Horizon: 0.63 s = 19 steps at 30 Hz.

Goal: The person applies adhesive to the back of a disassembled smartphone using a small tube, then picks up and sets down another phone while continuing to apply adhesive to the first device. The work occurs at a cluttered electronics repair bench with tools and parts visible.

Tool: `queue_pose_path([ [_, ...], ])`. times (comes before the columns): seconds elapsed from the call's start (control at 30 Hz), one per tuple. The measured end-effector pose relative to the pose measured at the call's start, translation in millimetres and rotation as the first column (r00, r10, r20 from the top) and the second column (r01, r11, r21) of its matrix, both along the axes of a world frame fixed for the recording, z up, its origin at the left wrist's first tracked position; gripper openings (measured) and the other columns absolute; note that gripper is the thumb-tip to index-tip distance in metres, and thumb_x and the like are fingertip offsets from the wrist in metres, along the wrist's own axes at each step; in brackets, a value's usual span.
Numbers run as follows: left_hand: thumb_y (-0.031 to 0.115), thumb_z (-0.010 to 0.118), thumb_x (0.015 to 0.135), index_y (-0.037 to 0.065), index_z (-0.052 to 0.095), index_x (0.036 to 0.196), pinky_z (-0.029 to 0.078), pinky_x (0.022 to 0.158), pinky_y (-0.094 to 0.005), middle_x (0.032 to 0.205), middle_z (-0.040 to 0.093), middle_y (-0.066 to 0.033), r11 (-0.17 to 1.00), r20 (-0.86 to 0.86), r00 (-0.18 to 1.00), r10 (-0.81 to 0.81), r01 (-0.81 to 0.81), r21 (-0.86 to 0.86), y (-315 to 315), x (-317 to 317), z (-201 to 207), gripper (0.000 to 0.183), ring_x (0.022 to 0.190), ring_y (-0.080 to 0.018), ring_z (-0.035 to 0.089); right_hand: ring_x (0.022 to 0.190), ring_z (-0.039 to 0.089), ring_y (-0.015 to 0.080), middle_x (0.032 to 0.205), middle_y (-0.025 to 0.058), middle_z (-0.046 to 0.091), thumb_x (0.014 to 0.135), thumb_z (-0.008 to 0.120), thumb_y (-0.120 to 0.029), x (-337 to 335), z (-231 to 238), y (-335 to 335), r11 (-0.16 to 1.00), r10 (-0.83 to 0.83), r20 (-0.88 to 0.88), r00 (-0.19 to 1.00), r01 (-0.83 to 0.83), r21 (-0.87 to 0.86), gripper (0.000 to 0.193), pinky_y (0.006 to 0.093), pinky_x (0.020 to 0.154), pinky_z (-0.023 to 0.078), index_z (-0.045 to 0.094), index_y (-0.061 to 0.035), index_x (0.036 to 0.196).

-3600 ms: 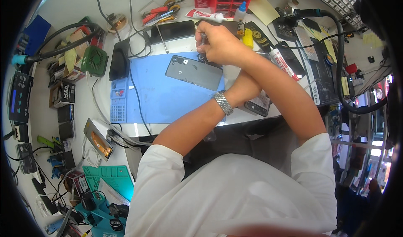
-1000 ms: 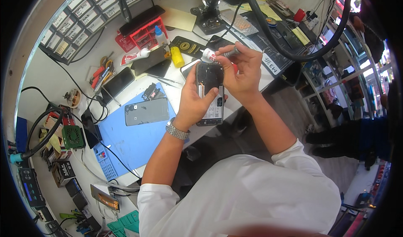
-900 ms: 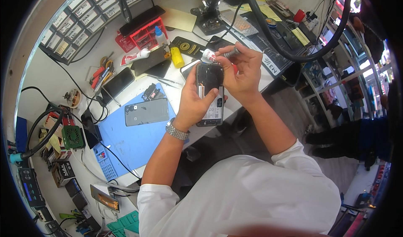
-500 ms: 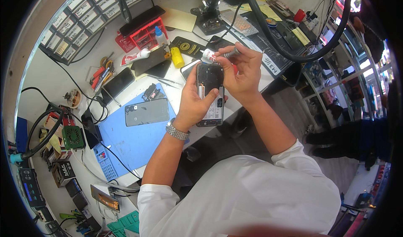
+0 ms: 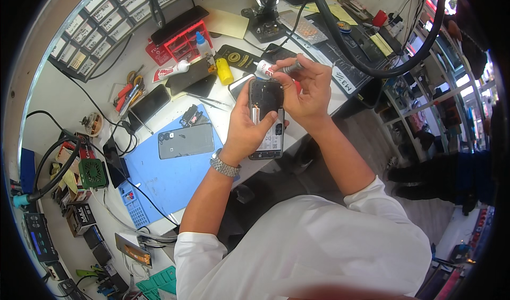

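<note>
My left hand [image 5: 248, 132] is closed around an opened smartphone [image 5: 272, 143], gripping it by its sides with the thumb across the inside. Its back is off, so the battery and dark inner parts show. Close to the phone's upper right edge, my right hand [image 5: 309, 90] pinches a short grey cylindrical tool [image 5: 289, 68] between thumb and fingers; the tool's tip is hidden. A removed grey back cover [image 5: 186, 141] lies on the blue mat [image 5: 154, 180], with a small dark phone part [image 5: 194, 117] by its upper edge.
Behind my hands are a white and red tube [image 5: 263, 69], a yellow bottle [image 5: 224, 71] and tweezers [image 5: 208, 102]. Dark phones, a red rack [image 5: 186, 40] and a second tube [image 5: 171, 71] stand farther left. A thick black cable [image 5: 340, 42] arches over the right side.
</note>
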<state>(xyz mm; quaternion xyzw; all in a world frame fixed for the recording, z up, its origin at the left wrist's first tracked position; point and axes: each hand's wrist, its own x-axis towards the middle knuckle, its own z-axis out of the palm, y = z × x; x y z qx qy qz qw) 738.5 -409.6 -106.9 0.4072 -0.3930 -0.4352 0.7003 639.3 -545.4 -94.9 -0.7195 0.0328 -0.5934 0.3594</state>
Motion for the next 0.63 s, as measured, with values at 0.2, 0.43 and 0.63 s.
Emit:
queue_pose_path([
  [0.2, -0.008, 0.065, 0.099, 0.003, 0.02, 0.167, 0.068, 0.091, -0.0408, 0.137, 0.059, -0.0147, 0.999, -0.06, 0.997, -0.047, 0.047, 0.007, -1.7, -0.4, -3.3, 0.082, 0.112, -0.0226, 0.071, 0.105, 0.078, 0.0236, 0.119, 0.0182, 0.074, 0.092, 0.077, 0.012, -5.0, 9.1, -1.8, 1.0, 0.007, 0.017, 1.0, -0.007, -0.018, 0.043, 0.031, 0.087, 0.064, 0.059, -0.0001, 0.129],
  [0.43, -0.006, 0.066, 0.099, 0.003, 0.021, 0.167, 0.068, 0.092, -0.0418, 0.139, 0.058, -0.0146, 0.998, -0.054, 0.997, -0.055, 0.056, 0.005, -1.2, 0.1, -3.0, 0.082, 0.115, -0.0227, 0.069, 0.096, 0.078, 0.0218, 0.108, 0.0136, 0.073, 0.082, 0.087, 0.012, -10.5, 17.0, -1.1, 0.968, -0.135, 0.068, 0.988, 0.147, -0.205, 0.042, 0.0298, 0.08, 0.065, 0.066, -0.001, 0.117],
  [0.63, -0.004, 0.068, 0.1, 0.003, 0.021, 0.167, 0.068, 0.091, -0.0415, 0.138, 0.058, -0.015, 0.999, -0.081, 0.995, -0.052, 0.051, -0.01, -1.8, -0.3, -3.4, 0.082, 0.114, -0.0232, 0.07, 0.095, 0.078, 0.0238, 0.117, 0.0151, 0.071, 0.083, 0.088, 0.008, -5.0, 3.0, -3.5, 0.992, -0.1, 0.104, 0.99, 0.107, -0.068, 0.046, 0.0303, 0.081, 0.065, 0.065, -0.003, 0.121],
])
